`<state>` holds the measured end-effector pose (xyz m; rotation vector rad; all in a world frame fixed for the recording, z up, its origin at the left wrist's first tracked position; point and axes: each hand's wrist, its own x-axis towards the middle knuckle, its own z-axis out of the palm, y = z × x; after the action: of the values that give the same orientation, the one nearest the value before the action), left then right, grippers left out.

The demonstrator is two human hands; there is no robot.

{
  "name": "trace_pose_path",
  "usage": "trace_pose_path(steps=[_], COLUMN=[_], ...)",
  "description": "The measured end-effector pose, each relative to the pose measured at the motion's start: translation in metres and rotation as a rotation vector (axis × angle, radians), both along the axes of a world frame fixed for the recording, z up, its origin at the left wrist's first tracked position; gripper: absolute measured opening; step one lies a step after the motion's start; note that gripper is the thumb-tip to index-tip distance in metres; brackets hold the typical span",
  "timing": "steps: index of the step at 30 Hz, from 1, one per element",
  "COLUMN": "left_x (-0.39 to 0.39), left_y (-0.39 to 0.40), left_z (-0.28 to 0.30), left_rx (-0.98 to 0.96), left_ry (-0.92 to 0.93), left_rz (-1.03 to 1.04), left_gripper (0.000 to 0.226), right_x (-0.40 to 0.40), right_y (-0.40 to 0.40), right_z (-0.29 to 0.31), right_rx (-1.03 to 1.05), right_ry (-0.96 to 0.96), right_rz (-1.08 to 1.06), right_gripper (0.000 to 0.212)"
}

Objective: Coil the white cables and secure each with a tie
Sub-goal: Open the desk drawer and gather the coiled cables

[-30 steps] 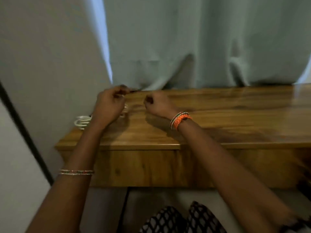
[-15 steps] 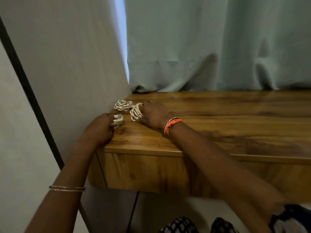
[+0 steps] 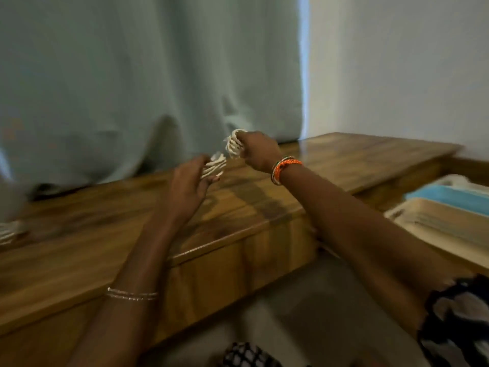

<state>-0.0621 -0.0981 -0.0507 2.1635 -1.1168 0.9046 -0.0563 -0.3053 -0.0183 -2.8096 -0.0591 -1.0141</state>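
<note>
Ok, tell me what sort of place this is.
Probably a room in a home: a wooden desk against a plain wall, a pale curtain hanging behind it, stacked trays beside it.

Background: a pale grey-green curtain (image 3: 137, 83) hangs behind a polished wooden counter (image 3: 264, 200). A strip of daylight (image 3: 303, 67) shows at the curtain's right edge, beside a plain white wall (image 3: 397, 70). Grey floor (image 3: 312, 308) below.

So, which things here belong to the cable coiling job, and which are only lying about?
Belong to the job:
- coil in right hand
- coil in left hand
- white coil at the left edge
- wooden desk

Lying about:
- curtain
- beige tray
- blue tray
</note>
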Motion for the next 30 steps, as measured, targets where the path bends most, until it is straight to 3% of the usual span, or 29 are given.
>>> trace_pose_path(steps=[6,10,14,21,25,30], left_x=[-0.049,-0.087,-0.125,-0.151,-0.154,-0.142], left_y=[-0.167,-0.254,-0.312,-0.367,-0.379,-0.39], left_z=[0.001,-0.011,-0.029,-0.076,-0.086,-0.089], left_rx=[0.04,0.151,0.38,0.682,0.956,1.147], left_ry=[0.368,0.413,0.374,0.32,0.393,0.467], left_rz=[-0.533,-0.709,-0.834,-0.823,-0.789,-0.689], left_gripper=[0.017,0.018,0.027,0.025,0.032,0.046], right_x=[-0.128,-0.202,-0.242,-0.292,-0.305,-0.298], right_y=[-0.187,-0.263,-0.299,-0.334,-0.355,-0.368], right_z=[0.006,-0.019,-0.041,-0.072,-0.096,-0.121], right_rx=[0.055,0.151,0.212,0.322,0.388,0.428], right_ry=[0.107,0.202,0.27,0.306,0.336,0.425], right_rz=[-0.462,-0.553,-0.583,-0.595,-0.668,-0.679], right_gripper=[0.022,0.036,0.023,0.026,0.039,0.041])
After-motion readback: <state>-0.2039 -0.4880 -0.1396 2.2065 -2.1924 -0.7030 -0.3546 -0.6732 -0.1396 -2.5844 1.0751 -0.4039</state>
